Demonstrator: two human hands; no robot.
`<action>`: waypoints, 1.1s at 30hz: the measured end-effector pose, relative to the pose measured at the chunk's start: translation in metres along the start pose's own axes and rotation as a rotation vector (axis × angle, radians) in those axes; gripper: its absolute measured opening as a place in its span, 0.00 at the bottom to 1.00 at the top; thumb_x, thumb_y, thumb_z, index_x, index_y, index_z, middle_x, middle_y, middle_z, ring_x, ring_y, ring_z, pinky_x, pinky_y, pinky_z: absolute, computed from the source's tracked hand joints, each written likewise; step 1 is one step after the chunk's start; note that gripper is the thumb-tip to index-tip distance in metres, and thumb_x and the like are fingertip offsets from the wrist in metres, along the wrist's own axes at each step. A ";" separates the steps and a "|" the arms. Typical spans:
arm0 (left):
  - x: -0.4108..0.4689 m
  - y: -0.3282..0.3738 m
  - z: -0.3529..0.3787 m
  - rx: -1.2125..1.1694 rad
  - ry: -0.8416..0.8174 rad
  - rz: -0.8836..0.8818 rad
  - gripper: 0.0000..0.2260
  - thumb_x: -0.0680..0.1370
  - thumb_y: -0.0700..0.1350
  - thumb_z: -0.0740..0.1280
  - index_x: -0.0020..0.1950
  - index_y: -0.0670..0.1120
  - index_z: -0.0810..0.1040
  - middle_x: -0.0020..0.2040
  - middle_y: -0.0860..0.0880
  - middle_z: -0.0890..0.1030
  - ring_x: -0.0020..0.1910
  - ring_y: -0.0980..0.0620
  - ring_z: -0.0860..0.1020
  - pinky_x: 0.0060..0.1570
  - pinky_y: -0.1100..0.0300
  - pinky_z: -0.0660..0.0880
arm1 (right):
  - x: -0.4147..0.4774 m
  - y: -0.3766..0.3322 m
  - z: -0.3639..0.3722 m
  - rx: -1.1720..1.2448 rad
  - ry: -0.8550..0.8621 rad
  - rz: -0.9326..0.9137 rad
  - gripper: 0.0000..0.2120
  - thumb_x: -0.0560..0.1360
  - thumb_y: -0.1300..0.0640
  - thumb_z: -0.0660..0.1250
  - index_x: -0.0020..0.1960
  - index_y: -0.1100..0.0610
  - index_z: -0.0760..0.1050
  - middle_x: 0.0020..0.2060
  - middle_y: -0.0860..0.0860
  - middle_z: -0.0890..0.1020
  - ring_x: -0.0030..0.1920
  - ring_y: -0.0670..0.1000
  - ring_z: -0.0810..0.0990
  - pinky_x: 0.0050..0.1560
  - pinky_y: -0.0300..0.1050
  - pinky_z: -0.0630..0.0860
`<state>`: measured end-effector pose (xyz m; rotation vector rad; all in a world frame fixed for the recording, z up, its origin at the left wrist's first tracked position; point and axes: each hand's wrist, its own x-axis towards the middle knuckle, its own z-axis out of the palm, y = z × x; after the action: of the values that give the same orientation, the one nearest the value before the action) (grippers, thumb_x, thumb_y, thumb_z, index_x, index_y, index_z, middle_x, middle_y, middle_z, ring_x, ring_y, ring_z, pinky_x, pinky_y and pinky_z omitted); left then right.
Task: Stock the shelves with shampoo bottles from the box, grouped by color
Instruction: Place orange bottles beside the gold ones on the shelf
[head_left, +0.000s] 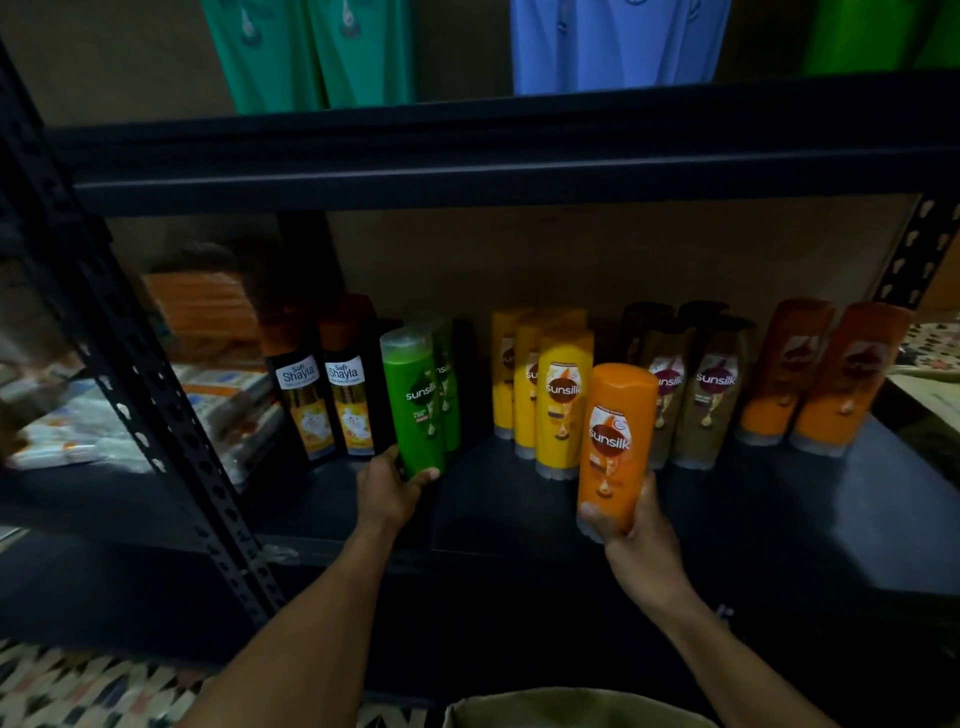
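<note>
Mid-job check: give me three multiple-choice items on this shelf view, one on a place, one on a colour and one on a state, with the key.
1. Where do the shelved orange bottles stand?
A. at the far right of the shelf
B. left of the black bottles
C. between green and yellow

2. What colour is the bottle in the left grip?
A. yellow
B. green
C. blue

3. What is the right grip doing?
A. hanging empty
B. pressing flat on the shelf
C. holding an orange bottle by its lower end

Key:
1 A, they stand past the brown bottles, at the right end.
2 B, it wraps a green bottle.
3 C, it curls round the bottle's lower end.
</note>
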<state>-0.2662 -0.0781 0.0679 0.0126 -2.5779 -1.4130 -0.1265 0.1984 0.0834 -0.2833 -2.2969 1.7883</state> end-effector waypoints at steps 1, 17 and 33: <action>0.001 0.000 0.001 0.004 -0.004 -0.003 0.23 0.73 0.41 0.79 0.66 0.39 0.79 0.58 0.44 0.85 0.56 0.51 0.82 0.58 0.60 0.76 | 0.000 0.000 0.000 0.004 -0.003 -0.003 0.33 0.76 0.43 0.70 0.70 0.31 0.52 0.56 0.32 0.70 0.54 0.42 0.72 0.55 0.48 0.70; 0.011 -0.007 0.010 0.095 0.033 0.004 0.24 0.74 0.51 0.78 0.67 0.46 0.79 0.58 0.44 0.85 0.57 0.43 0.83 0.57 0.44 0.80 | 0.004 0.005 -0.001 -0.032 0.001 -0.025 0.36 0.77 0.45 0.71 0.75 0.34 0.51 0.57 0.36 0.72 0.50 0.38 0.75 0.56 0.48 0.71; -0.044 0.011 0.001 -0.094 0.223 -0.145 0.29 0.72 0.41 0.80 0.69 0.40 0.71 0.57 0.45 0.84 0.54 0.52 0.80 0.61 0.58 0.75 | 0.003 0.015 -0.005 -0.024 0.051 -0.069 0.37 0.73 0.39 0.72 0.78 0.40 0.59 0.62 0.43 0.76 0.58 0.47 0.76 0.56 0.48 0.73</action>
<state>-0.2227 -0.0669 0.0689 0.3299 -2.3677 -1.4876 -0.1274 0.2076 0.0706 -0.2477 -2.2659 1.7019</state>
